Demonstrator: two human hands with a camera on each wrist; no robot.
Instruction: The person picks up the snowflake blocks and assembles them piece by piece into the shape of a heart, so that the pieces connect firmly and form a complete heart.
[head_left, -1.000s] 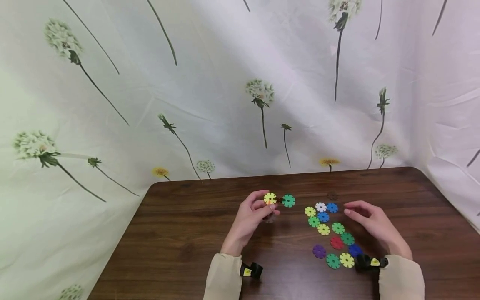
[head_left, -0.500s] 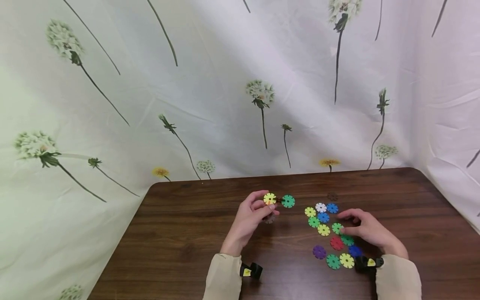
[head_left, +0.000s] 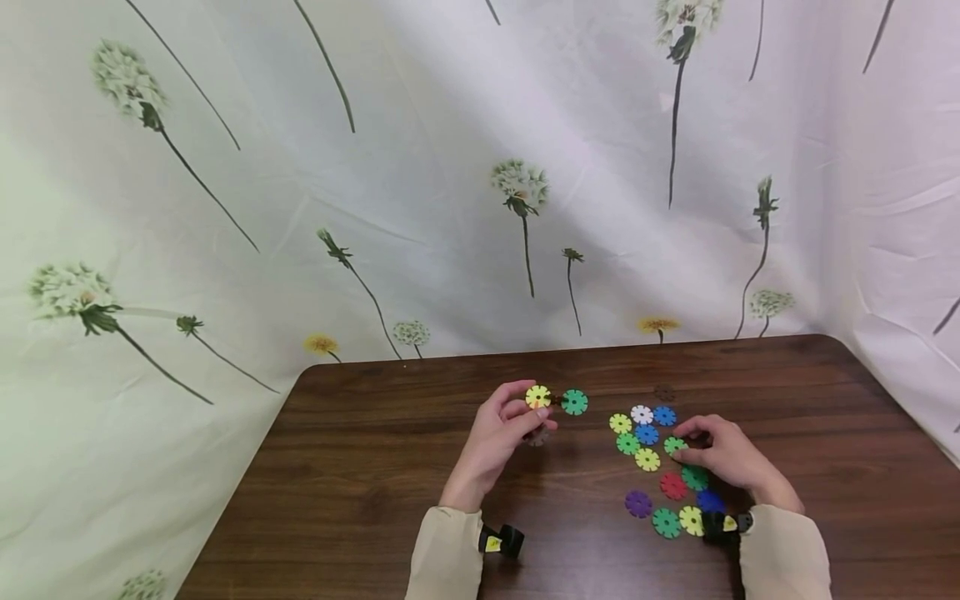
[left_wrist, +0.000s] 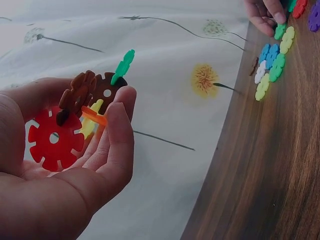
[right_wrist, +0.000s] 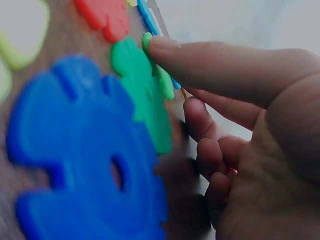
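Note:
In my left hand I hold a joined cluster of notched plastic discs. The left wrist view shows a red disc, a brown disc, a second brown one, a yellow disc, an orange piece and a green disc at the tip. My right hand pinches a light green disc between thumb and forefinger, low over the table. Below it lie a darker green disc and a red disc.
Loose discs lie around the right hand: white, blue, yellow, purple and several more. A dark brown disc lies farther back. The wooden table meets a flowered cloth behind.
My right hand has moved left and down to the light green disc, taken hold of it and shifted it slightly away from me. The left hand with its cluster has barely moved.

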